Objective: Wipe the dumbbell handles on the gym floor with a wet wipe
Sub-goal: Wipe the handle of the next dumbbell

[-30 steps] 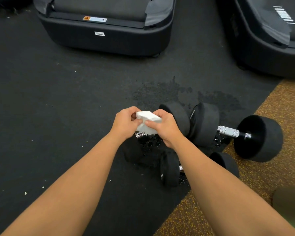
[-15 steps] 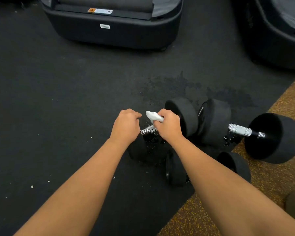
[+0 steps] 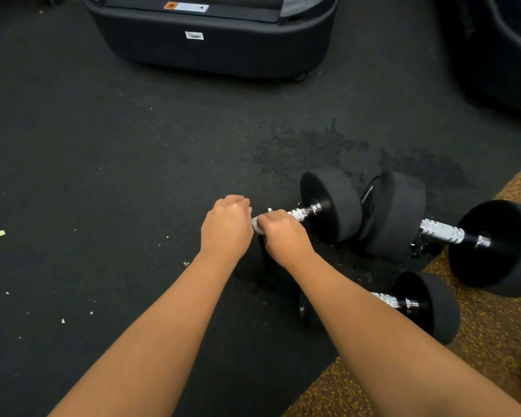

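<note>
- On the black rubber floor [image 3: 133,176], just ahead of me, lies the dumbbell I am working on; its knurled chrome handle [image 3: 301,212] runs from my right fist to the black head [image 3: 333,204] on its far right end.
- My right hand [image 3: 283,236] is closed around the near part of that handle, with the wet wipe [image 3: 257,225] bunched inside the fist; only a small white edge of it shows at the thumb side.
- My left hand [image 3: 226,225] is curled into a loose fist just beside the right one, touching it near the wipe; I cannot tell whether it grips anything, as the dumbbell's near end is hidden under both hands.
- A second dumbbell [image 3: 442,231] lies just right of the first, head against head, its far head resting on the speckled tan mat [image 3: 494,326].
- A third dumbbell [image 3: 424,305] lies nearer me, partly hidden under my right forearm, straddling the edge of the two floor surfaces.
- A dark damp-looking patch [image 3: 307,145] marks the floor beyond the dumbbells.
- Farther off stands the dark base of a treadmill [image 3: 211,46], and another machine [image 3: 500,55] at the upper right.
</note>
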`<state>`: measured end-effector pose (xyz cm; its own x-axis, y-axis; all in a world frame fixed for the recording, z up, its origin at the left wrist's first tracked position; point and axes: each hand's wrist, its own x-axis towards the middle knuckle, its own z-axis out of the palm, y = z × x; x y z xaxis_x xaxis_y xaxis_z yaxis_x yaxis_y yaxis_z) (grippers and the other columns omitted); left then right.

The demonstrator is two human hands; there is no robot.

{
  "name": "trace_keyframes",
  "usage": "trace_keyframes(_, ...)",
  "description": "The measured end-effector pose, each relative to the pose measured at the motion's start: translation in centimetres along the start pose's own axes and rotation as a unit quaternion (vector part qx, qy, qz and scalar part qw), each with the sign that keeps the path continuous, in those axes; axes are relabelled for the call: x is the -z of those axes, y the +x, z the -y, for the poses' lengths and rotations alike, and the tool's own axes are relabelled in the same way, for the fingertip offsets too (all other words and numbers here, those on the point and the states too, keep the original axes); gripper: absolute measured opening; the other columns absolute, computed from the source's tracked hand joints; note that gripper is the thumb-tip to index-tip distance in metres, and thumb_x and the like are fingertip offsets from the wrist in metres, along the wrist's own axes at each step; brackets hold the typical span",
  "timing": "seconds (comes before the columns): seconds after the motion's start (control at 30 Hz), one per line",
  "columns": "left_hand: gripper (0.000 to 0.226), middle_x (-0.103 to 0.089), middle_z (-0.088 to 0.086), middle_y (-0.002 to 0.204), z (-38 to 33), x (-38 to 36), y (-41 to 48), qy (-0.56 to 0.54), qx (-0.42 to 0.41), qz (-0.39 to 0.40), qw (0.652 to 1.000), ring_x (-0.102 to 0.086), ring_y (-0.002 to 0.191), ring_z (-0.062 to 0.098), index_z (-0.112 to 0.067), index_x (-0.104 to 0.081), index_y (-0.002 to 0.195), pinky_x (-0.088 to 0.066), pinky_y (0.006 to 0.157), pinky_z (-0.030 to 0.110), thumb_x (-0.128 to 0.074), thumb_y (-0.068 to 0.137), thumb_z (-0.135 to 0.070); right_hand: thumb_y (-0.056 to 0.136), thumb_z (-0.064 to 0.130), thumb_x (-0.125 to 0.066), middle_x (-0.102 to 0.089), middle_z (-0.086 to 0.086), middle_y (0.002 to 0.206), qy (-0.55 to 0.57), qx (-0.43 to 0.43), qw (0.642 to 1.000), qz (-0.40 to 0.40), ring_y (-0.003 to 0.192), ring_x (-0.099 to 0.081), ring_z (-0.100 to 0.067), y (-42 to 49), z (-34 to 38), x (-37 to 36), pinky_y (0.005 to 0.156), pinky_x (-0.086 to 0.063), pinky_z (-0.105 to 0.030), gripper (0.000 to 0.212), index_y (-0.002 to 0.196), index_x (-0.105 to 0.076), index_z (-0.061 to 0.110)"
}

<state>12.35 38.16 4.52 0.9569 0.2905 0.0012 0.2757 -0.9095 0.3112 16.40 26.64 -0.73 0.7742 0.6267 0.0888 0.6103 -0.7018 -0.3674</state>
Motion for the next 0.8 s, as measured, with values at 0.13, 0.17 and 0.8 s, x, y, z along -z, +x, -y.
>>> trace_keyframes(0.13, 0.031, -0.061, 0.005, 0.124, -0.1, 0.1, -0.1, 0.005, 0.001, -0.005, 1.000, -0.055, 0.115, 0.023, -0.008, -0.064, 0.118, -0.045, 0.091, 0.033, -0.042, 0.099, -0.021, 0.077, 0.010, -0.051, -0.060, -0.009, 0.087, 0.040, 0.056, 0.996, 0.052, 0.087, -0.059, -0.031, -0.8, -1.0, -0.5, 0.077, -0.053, -0.043, 0.015, 0.078, -0.065, 0.004)
trace_keyframes(0.17, 0.031, -0.060, 0.005, 0.125, -0.2, 0.1, -0.1, 0.008, 0.002, -0.002, 1.000, -0.054, 0.116, 0.022, -0.009, -0.063, 0.119, -0.044, 0.091, 0.032, -0.042, 0.100, -0.021, 0.079, 0.017, -0.046, -0.060, -0.008, 0.090, 0.038, 0.077, 0.995, 0.056, 0.091, -0.059, -0.030, -0.9, -1.6, -0.4, 0.086, -0.051, -0.042, 0.024, 0.080, -0.066, 0.004)
trace_keyframes(0.8, 0.031, -0.061, 0.021, 0.122, 0.6, -2.7, -1.0, -0.024, 0.001, -0.062, 0.998, -0.056, 0.113, 0.038, 0.005, -0.062, 0.117, -0.044, 0.097, 0.043, -0.048, 0.093, -0.008, 0.081, 0.001, -0.058, -0.058, -0.010, 0.107, -0.019, 0.034, 0.996, 0.082, 0.102, -0.052, -0.027, -0.5, -1.4, 0.2, 0.078, -0.049, -0.041, 0.025, 0.105, -0.063, 0.006)
